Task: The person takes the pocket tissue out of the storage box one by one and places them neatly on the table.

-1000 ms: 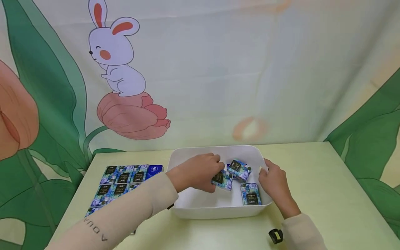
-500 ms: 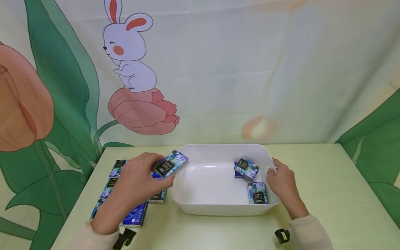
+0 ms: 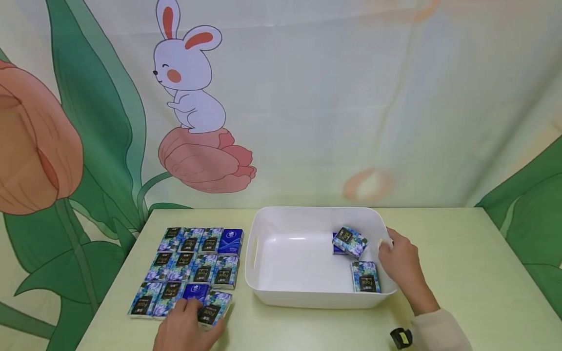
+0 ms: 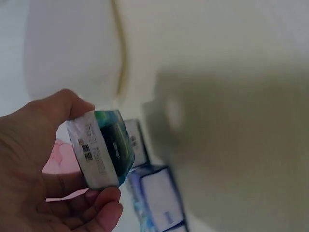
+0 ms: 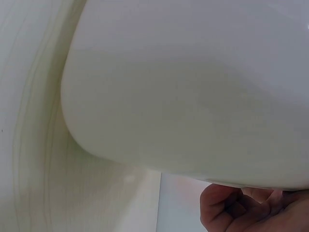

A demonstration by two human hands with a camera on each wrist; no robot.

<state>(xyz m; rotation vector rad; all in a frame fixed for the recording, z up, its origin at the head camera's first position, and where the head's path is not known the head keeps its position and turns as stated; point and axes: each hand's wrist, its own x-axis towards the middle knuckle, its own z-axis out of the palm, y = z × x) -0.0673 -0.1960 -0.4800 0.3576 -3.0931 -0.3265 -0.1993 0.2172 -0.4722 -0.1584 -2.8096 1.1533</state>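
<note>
My left hand (image 3: pixel 186 327) pinches a floral pocket tissue pack (image 3: pixel 216 308) between thumb and fingers at the front right corner of a block of packs. In the left wrist view, the held tissue pack (image 4: pixel 96 152) shows its white printed end, with other packs just beyond it. My right hand (image 3: pixel 401 261) grips the right end of a white plastic bin (image 3: pixel 322 300). Inside the bin's right side lie a floral pack (image 3: pixel 365 277) and another floral pack (image 3: pixel 350 242), which is tilted on top of a blue one (image 3: pixel 336 250).
Rows of tissue packs (image 3: pixel 181 265), mostly floral with blue ones (image 3: pixel 230 241) among them, lie left of the bin on the pale green table (image 3: pixel 465 273). A printed curtain (image 3: pixel 298 112) hangs behind the table's back edge. A black clip-like piece (image 3: pixel 401 337) shows beside the right sleeve.
My left hand has taken a floral tissue pack out of the bin and carried it left and down to the front row. My right hand keeps its grip on the bin.
</note>
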